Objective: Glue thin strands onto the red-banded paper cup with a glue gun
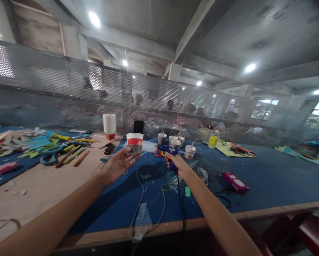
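Observation:
My right hand (177,164) is wrapped round the handle of a blue glue gun (167,151), whose black cord (181,202) hangs down past the table's front edge. My left hand (120,163) is held palm up with the fingers spread, a small clear piece that I cannot make out resting near its fingertips. Just beyond the left hand stands a red and white paper cup (134,141). Both hands hover above the blue mat (268,181).
Behind the hands are a stack of white cups (109,126), small tins (162,137), bottles (213,139) and scissors (110,147). Coloured foam pieces and sticks (42,147) lie at left, a pink device (234,181) at right. A mesh screen (68,96) backs the table; people sit behind it.

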`<state>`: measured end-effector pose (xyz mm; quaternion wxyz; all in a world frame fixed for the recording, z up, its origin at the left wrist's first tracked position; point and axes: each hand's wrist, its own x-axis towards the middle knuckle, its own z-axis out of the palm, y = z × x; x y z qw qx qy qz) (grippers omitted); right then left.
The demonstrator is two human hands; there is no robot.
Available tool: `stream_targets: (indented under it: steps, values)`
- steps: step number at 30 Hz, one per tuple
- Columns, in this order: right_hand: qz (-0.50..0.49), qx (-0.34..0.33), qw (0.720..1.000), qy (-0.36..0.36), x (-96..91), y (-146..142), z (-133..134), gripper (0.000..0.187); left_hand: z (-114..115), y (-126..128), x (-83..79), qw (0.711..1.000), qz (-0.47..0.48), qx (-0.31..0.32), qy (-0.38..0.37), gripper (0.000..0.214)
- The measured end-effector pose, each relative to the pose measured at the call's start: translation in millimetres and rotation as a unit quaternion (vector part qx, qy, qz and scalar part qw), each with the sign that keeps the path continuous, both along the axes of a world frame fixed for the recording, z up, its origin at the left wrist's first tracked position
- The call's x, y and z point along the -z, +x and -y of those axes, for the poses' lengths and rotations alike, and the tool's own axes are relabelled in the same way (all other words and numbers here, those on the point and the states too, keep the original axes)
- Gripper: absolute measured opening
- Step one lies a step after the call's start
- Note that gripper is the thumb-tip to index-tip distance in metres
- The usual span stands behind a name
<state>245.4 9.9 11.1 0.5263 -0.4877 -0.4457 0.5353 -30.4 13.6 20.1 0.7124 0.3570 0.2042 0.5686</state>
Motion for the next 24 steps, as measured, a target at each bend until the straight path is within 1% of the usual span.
stream_targets:
  steps: [2, 4, 7, 13, 16, 21, 24]
  values:
    - [0.067, 0.019, 0.997, -0.02, 5.9, 6.0, -6.2, 0.031, 0.6, -0.2, -1.0, 1.0, -0.001, 0.007, 0.004, 0.002]
    - [0.102, 0.021, 0.994, -0.035, 10.8, 12.5, -11.3, 0.03, 0.3, -0.6, -1.4, 1.0, -0.007, 0.008, 0.005, 0.006]
    - [0.139, 0.016, 0.989, -0.053, 15.6, 22.4, -16.1, 0.032, -0.1, -0.7, -2.1, 1.0, -0.009, 0.003, 0.002, 0.01]
    - [0.191, 0.023, 0.98, -0.055, 21.2, 36.2, -20.5, 0.038, 6.6, 1.3, -6.9, 1.0, -0.006, 0.003, 0.004, 0.008]
    - [0.216, 0.029, 0.975, -0.052, 22.3, 39.3, -22.0, 0.04, 8.8, 1.9, -7.9, 1.0, 0.002, 0.007, -0.004, 0.008]
    - [0.242, 0.02, 0.969, -0.047, 18.8, 41.3, -19.2, 0.043, 7.0, 2.2, -6.1, 1.0, -0.005, 0.016, -0.002, 0.017]
    - [0.255, 0.004, 0.966, -0.042, 16.1, 40.7, -16.0, 0.044, 6.0, 2.4, -5.3, 1.0, 0.001, 0.017, 0.001, 0.01]
